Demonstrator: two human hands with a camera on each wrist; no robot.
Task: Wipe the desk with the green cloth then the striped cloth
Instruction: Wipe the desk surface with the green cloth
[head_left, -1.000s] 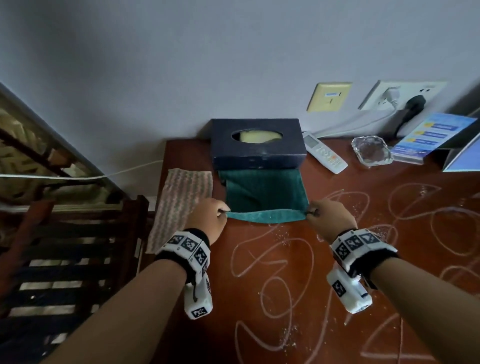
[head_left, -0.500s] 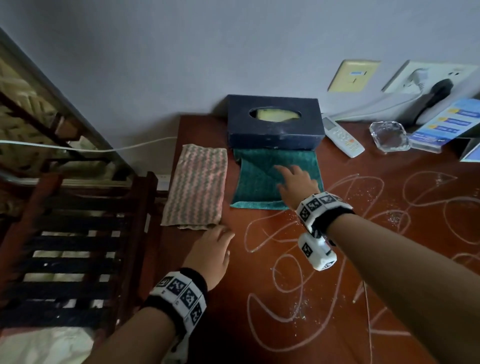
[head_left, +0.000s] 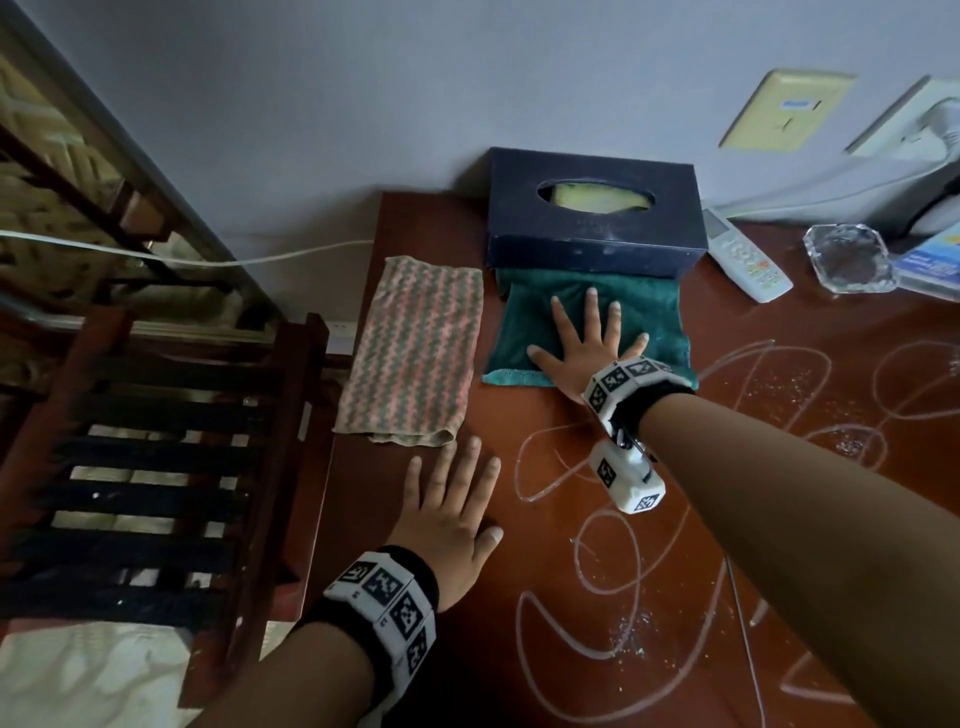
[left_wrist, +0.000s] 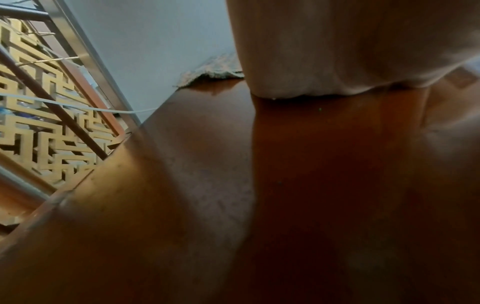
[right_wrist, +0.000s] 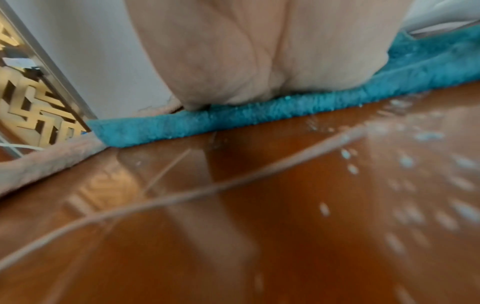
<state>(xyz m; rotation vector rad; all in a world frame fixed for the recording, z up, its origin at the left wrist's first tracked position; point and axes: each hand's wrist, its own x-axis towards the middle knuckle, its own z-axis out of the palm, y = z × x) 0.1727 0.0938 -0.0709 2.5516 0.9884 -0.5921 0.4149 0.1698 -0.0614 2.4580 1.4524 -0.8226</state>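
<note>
Hotel or guest room: wooden desk (head_left: 675, 597) against the wall, with tissue box (head_left: 592, 228), remote (head_left: 745, 257), glass ashtray (head_left: 849, 260) (brochure (head_left: 935, 260) at its far-right edge).

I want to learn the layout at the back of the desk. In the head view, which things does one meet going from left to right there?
Striped cloth → green cloth with the right hand flat on it → remote → glass ashtray → blue leaflet.
</note>
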